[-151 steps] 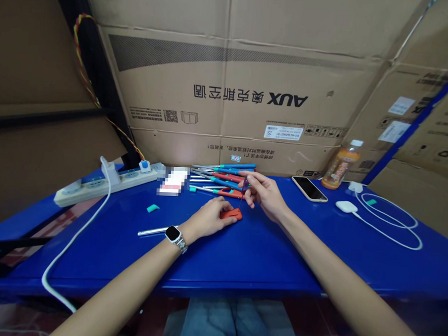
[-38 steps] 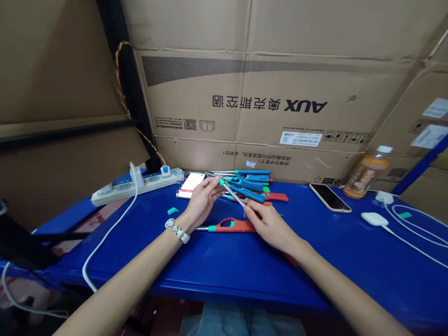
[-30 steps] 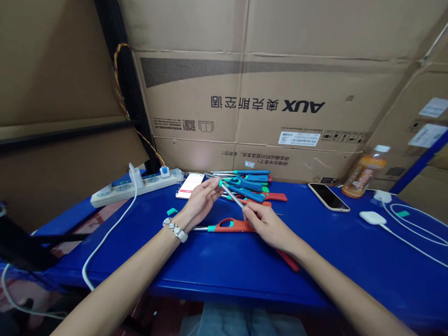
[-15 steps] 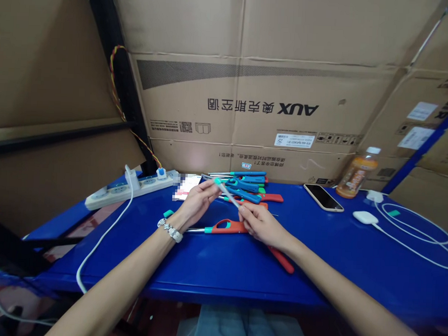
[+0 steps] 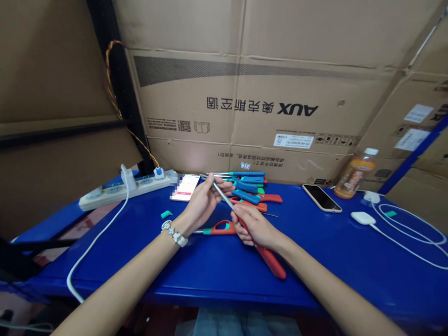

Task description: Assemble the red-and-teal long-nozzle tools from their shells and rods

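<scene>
My right hand (image 5: pixel 256 226) is closed around a red long-nosed lighter (image 5: pixel 272 261), its metal barrel slanting up and left. At the barrel's tip, my left hand (image 5: pixel 203 202) has its palm turned up, thumb raised and the other fingers stretched behind the barrel. A bit of teal cap (image 5: pixel 213 186) shows by that thumb, mostly hidden in the grip. Under my hands lies an orange lighter (image 5: pixel 223 228) with a teal collar. Several blue and orange lighters (image 5: pixel 247 186) are heaped behind. To the left a loose teal piece (image 5: pixel 166 214) rests on the blue table (image 5: pixel 189 280).
A lit phone (image 5: pixel 186 187) lies beside a white power strip (image 5: pixel 134 186) at the left, with a cable crossing the table. On the right are a dark phone (image 5: pixel 322 198), an orange drink bottle (image 5: pixel 355 173) and a white charger (image 5: pixel 363 218). A cardboard wall (image 5: pixel 265 80) stands behind.
My left hand has turned palm up, its fingers spreading past the tip. The red lighter has tilted, showing more of its handle and bare metal barrel. The view has shifted slightly.
</scene>
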`<action>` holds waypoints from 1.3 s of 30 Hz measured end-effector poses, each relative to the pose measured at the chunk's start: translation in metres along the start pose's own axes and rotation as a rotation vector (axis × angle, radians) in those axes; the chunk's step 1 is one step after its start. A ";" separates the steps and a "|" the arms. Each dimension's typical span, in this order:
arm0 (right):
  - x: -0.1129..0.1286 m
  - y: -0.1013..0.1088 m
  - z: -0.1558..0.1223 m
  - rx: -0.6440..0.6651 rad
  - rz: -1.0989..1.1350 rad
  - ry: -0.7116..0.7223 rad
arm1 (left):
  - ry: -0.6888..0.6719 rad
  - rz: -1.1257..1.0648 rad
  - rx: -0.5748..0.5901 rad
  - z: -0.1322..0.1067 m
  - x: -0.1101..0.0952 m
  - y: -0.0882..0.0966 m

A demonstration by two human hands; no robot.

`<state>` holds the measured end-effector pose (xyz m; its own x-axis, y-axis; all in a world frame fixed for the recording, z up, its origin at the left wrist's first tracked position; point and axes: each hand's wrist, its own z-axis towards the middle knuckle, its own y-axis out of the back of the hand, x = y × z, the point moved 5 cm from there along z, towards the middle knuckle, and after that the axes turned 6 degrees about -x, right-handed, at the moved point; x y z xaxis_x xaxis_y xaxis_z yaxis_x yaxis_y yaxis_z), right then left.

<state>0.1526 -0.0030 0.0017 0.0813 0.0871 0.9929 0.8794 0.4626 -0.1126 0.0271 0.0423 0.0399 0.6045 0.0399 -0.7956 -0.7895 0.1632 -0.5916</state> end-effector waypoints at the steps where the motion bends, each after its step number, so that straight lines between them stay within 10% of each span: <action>1: 0.000 -0.002 0.000 0.017 0.016 -0.007 | 0.004 -0.010 0.002 0.000 0.001 -0.005; 10: 0.011 -0.004 -0.003 0.037 0.199 0.061 | 0.061 0.000 0.091 -0.003 0.032 -0.039; 15: 0.015 0.014 0.012 -0.146 0.129 0.139 | 0.018 0.104 0.100 0.003 0.040 -0.044; 24: 0.011 0.005 0.002 -0.031 0.312 -0.059 | 0.113 0.081 -0.002 -0.002 0.046 -0.032; 32: 0.008 0.011 -0.010 -0.055 -0.030 0.025 | -0.052 -0.074 -0.093 0.006 0.021 -0.017; 39: 0.013 0.012 -0.009 -0.189 -0.205 0.074 | 0.133 0.149 0.108 -0.007 0.043 -0.031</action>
<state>0.1688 -0.0041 0.0132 -0.0790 -0.0594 0.9951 0.9523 0.2906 0.0930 0.0771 0.0323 0.0228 0.4572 -0.0574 -0.8875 -0.8487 0.2703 -0.4547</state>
